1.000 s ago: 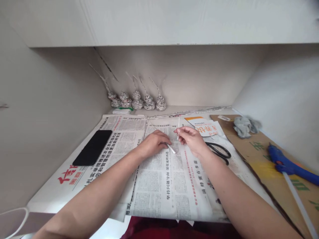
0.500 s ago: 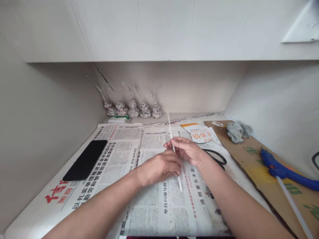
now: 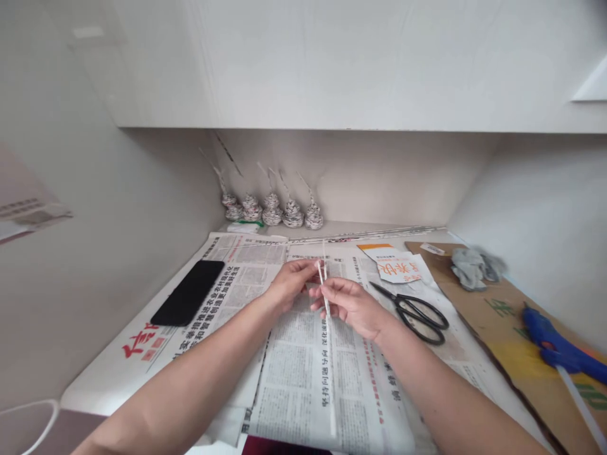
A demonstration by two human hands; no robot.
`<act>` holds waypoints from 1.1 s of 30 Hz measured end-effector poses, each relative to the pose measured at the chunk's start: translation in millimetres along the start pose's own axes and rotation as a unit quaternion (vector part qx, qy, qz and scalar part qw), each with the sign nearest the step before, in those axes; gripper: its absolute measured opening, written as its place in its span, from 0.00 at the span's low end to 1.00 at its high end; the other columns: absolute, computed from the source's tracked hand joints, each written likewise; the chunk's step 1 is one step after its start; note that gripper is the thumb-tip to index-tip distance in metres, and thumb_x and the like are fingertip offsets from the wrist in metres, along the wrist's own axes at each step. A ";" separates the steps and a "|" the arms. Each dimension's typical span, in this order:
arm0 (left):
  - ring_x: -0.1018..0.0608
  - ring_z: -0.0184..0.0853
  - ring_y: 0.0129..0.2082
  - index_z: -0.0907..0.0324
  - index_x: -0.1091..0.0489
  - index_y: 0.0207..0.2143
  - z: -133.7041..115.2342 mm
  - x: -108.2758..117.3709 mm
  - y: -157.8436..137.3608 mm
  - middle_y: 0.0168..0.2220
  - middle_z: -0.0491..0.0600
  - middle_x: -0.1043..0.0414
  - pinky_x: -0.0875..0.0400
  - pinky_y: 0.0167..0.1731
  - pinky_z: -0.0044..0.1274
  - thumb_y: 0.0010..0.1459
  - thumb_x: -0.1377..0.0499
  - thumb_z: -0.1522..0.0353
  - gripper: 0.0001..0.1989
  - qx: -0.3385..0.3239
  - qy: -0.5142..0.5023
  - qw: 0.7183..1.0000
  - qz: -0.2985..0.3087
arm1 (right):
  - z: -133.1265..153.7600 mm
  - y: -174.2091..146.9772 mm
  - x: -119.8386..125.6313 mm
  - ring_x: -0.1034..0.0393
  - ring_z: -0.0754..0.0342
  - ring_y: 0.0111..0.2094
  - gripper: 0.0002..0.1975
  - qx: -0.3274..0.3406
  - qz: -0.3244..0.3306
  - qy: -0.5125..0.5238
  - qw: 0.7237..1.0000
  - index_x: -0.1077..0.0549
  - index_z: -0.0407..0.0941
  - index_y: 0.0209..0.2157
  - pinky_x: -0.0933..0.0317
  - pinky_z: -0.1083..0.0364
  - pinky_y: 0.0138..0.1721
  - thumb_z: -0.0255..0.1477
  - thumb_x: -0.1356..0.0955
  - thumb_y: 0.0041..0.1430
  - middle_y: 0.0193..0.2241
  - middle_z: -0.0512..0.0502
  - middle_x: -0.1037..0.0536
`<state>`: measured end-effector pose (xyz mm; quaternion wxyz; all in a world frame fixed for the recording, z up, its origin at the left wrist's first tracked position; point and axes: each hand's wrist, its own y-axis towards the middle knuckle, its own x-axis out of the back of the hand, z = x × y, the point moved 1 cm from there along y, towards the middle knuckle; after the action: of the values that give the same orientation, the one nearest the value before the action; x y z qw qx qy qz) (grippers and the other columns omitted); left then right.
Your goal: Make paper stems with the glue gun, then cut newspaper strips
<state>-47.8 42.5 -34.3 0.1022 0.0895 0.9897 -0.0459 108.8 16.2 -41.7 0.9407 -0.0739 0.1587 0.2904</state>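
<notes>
My left hand (image 3: 294, 282) pinches the upper part of a thin white rolled-paper stick (image 3: 332, 379) between thumb and fingers. Just below and to the right, my right hand (image 3: 351, 304) also grips it with thumb and fingertips. Near the fingertips the paper looks doubled, with two strands close together. Its long lower end hangs down over the newspaper (image 3: 294, 360) toward the front edge. Beyond my right hand lie black-handled scissors (image 3: 417, 316), their blades pointing to the upper left.
A black phone (image 3: 188, 292) lies on the left newspaper. Several gourd-shaped woven paper pieces (image 3: 272, 212) stand by the back wall, with long paper sticks (image 3: 379, 234) beside them. At right, cardboard (image 3: 502, 335) carries a blue glue gun (image 3: 550, 344) and a grey cloth (image 3: 474, 268).
My left hand has gone from below the right hand to above it, at the stick's upper part. More of the stick hangs downward. The view has swung left, and the scissors are now uncovered.
</notes>
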 end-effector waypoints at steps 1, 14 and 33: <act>0.28 0.26 0.21 0.63 0.23 0.38 0.7 0.1 0.1 0.30 0.51 0.25 0.40 0.18 0.17 0.50 0.33 0.57 0.19 0.017 -0.018 1.000 0.014 | -4.6 0.0 -4.8 0.25 0.55 0.35 0.13 -0.009 0.013 -0.003 1.000 0.22 0.44 0.33 0.34 0.56 0.35 0.39 0.26 0.53 0.41 0.45 0.22; 0.31 0.22 0.16 0.62 0.23 0.41 -13.8 -5.0 -14.5 0.21 0.46 0.28 0.47 0.14 0.14 0.52 0.34 0.58 0.18 0.089 -0.040 0.987 0.125 | 41.7 -7.9 28.5 0.38 0.61 0.24 0.10 0.114 -0.137 0.039 0.983 0.22 0.45 0.29 0.43 0.60 0.25 0.37 0.24 0.48 0.23 0.53 0.29; 0.22 0.26 0.22 0.63 0.22 0.37 -12.9 -24.5 -31.2 0.34 0.52 0.23 0.41 0.12 0.12 0.52 0.33 0.64 0.13 0.092 0.001 0.981 0.172 | 57.1 -20.4 16.5 0.34 0.60 0.21 0.10 0.176 -0.163 -0.027 0.971 0.23 0.45 0.28 0.41 0.59 0.20 0.38 0.25 0.50 0.22 0.52 0.26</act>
<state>-32.5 9.3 -14.3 0.0993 0.2679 0.9510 -0.1183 147.9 21.3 7.3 0.9776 0.0756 0.1675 0.1029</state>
